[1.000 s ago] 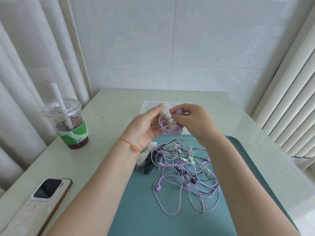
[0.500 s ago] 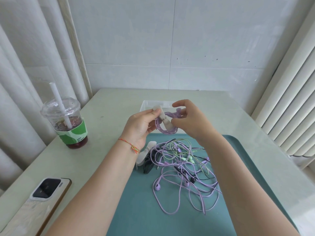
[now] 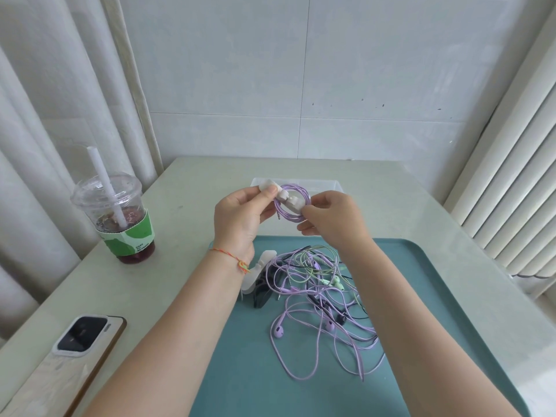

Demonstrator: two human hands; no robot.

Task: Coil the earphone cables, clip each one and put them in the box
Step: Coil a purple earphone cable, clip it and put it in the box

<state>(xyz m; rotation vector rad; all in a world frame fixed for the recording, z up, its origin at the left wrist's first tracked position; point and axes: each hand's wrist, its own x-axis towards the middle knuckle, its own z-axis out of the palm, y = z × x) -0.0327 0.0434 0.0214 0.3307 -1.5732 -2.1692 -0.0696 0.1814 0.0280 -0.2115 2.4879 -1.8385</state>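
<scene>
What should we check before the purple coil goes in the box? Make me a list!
1. Coil wound in neat loops: ok.
2. Clip on the coil: ok, it sits across the loops.
3. Clip fully shut: cannot tell.
4. Both hands hold it: ok, left hand pinches the clip, right hand pinches the coil.
5. Box open and right behind: ok.
6. More cables left on the tray: not ok, tangled.
</scene>
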